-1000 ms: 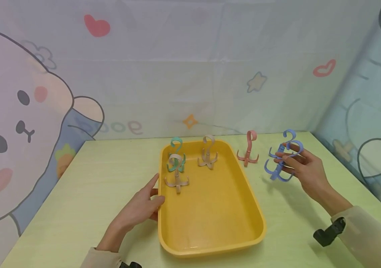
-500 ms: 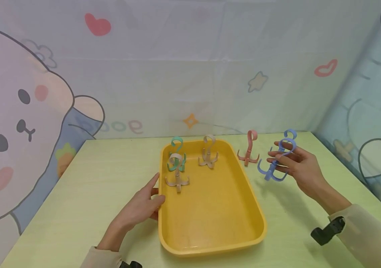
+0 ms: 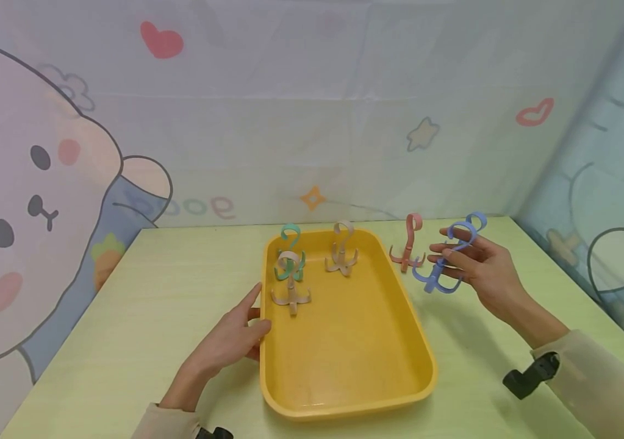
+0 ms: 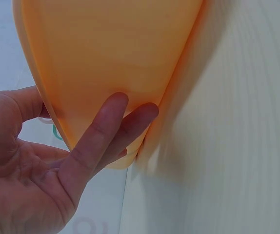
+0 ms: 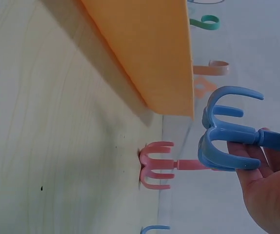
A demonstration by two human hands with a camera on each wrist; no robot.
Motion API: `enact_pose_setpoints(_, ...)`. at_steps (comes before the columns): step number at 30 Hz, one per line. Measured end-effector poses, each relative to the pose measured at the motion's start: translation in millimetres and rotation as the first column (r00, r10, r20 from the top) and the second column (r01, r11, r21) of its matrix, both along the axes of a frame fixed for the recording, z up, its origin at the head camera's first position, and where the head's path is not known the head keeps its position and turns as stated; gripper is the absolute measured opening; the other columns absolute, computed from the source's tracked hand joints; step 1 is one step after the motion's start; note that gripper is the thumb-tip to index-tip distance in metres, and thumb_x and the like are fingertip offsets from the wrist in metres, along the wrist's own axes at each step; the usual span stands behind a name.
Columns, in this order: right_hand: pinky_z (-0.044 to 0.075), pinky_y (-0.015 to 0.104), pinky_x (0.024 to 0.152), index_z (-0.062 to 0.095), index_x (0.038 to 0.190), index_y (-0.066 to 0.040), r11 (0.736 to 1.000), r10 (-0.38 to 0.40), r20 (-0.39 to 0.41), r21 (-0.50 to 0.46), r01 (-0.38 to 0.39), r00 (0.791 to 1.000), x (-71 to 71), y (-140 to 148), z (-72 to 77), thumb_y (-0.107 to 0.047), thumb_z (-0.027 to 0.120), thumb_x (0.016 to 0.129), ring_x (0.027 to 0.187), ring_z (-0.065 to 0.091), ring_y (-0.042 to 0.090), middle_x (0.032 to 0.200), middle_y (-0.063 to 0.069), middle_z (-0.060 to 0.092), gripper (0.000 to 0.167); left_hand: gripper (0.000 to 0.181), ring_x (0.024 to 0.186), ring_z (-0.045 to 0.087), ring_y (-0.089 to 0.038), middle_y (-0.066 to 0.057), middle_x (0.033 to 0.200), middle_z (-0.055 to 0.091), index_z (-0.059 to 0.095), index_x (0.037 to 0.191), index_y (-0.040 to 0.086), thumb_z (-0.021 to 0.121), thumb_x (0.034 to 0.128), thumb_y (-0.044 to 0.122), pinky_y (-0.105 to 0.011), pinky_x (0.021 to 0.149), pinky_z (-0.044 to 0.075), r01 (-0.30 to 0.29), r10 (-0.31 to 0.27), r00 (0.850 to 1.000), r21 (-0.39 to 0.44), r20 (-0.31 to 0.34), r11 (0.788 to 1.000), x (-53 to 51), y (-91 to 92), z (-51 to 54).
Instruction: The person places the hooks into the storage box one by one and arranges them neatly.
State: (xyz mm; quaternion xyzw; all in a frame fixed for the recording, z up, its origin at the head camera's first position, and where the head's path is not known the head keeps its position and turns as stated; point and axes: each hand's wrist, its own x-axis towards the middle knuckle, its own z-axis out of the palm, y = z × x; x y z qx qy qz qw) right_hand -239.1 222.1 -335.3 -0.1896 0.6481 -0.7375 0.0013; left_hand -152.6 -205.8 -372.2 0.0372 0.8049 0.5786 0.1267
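Observation:
My right hand (image 3: 490, 268) holds a blue multi-prong hook hanger (image 3: 435, 275) by its stem between thumb and fingers, raised above the table right of the yellow tray (image 3: 344, 406). In the right wrist view, the prongs of this blue hook (image 5: 230, 131) point away from the palm. A second blue hook (image 3: 476, 221) stands behind the right hand, mostly hidden. Just left of the held hook, a pink hook (image 3: 407, 247) stands on the table. My left hand (image 3: 229, 338) grips the tray's left wall, thumb at the rim and fingers against the outside (image 4: 106, 63).
Inside the tray, a green hook (image 3: 290, 235) and a beige hook (image 3: 291, 296) stand at the left. Another beige hook (image 3: 340, 259) is near its back wall. A patterned cloth (image 3: 377, 152) hangs behind the pale table (image 3: 141, 323).
My right hand has moved left with the blue hook, closer to the pink hook and the tray's right edge. The left hand and the tray have stayed in place.

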Motion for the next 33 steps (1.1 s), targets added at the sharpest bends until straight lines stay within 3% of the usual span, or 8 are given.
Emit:
enact_pose_setpoints(20,0.065,0.031,0.084,0.067,0.127,-0.014,0.996,0.014,-0.038,0.092,-0.011,0.999,-0.4,-27,8.4,-0.003,0.064,0.103,0.102,0.079,0.012,0.113,-0.003,0.081,0.026,0.085,0.077,0.078,-0.028,-0.029,0.148,0.055,0.008,0.172,0.017,0.052,0.1002,0.011,-0.042,0.071,0.067,-0.019,0.019,1.0,0.009,0.003,1.0,-1.5,-0.1,-0.7)
enact_pose_setpoints(27,0.064,0.035,0.086,0.064,0.123,-0.003,0.996,0.031,-0.024,0.081,-0.029,0.999,-0.7,-36,13.3,-0.003,0.065,0.102,0.103,0.08,0.017,0.112,0.001,0.081,0.021,0.085,0.078,0.078,-0.029,-0.03,0.15,0.053,0.006,0.172,0.016,0.052,0.1008,0.012,-0.043,0.071,0.067,-0.008,0.008,1.0,0.006,0.003,1.0,-0.8,-0.8,-0.5)
enact_pose_setpoints(33,0.064,0.036,0.088,0.067,0.126,-0.006,0.995,0.063,-0.027,0.082,-0.06,0.998,-1.5,-45,18.2,-0.001,0.066,0.101,0.102,0.08,0.019,0.11,0.003,0.081,0.026,0.085,0.078,0.078,-0.029,-0.032,0.152,0.05,0.004,0.172,0.015,0.052,0.1016,0.012,-0.043,0.07,0.067,0.008,-0.008,1.0,0.007,-0.003,1.0,0.7,-1.6,0.6)
